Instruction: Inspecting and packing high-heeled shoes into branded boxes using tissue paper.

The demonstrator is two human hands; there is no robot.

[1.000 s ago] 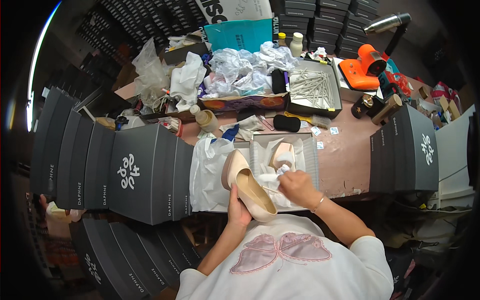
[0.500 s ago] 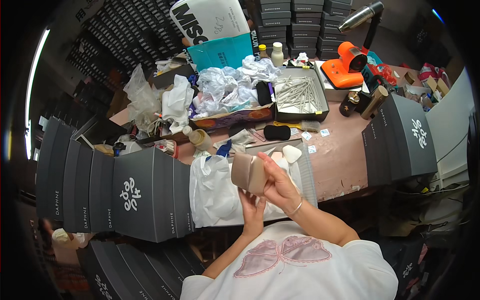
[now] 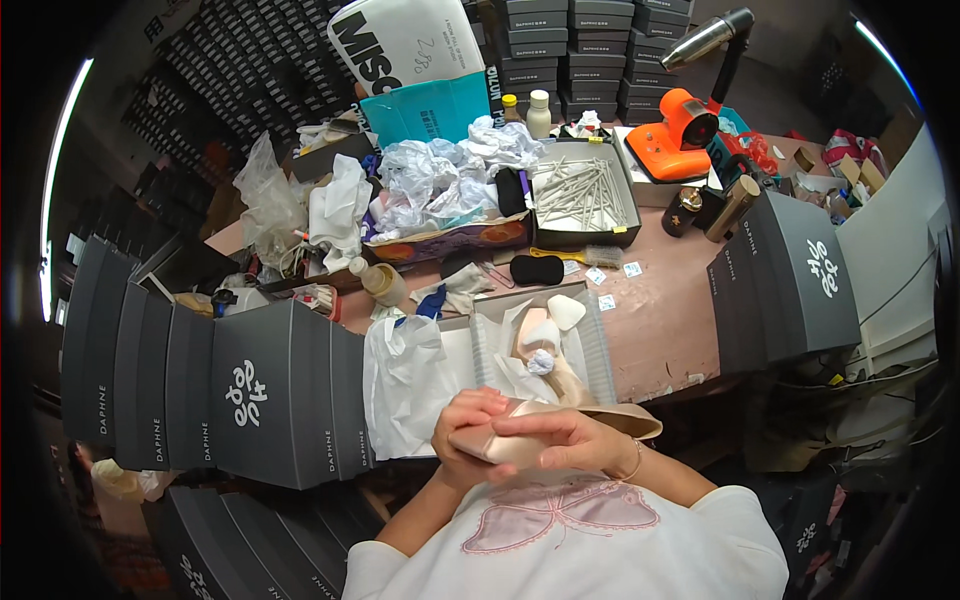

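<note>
I hold a beige shoe [image 3: 632, 416] close against my shirt, its toe to the left and its back end to the right. My left hand [image 3: 463, 440] wraps round the toe. Across the upper of the shoe lies my right hand [image 3: 570, 438], its fingers pressed to it near the toe. Just beyond my hands sits an open shoebox [image 3: 601, 360]. In it are another beige shoe [image 3: 572, 388], a white ball of crumpled paper [image 3: 540, 361] and a white rounded pad [image 3: 566, 312]. White tissue paper [image 3: 405, 375] spreads left of the box.
Dark shoeboxes [image 3: 285, 390] stand in a row at left, more [image 3: 790, 285] at right. Behind are a box of crumpled paper [image 3: 450, 235], a tray of white sticks [image 3: 585, 195], a yellow-handled brush [image 3: 580, 256], a bottle [image 3: 378, 282] and an orange device with a metal nozzle [image 3: 675, 140].
The shoe has come down from above the open box to my shirt and turned to lie sideways. My left hand has moved round its toe. The box's contents now show.
</note>
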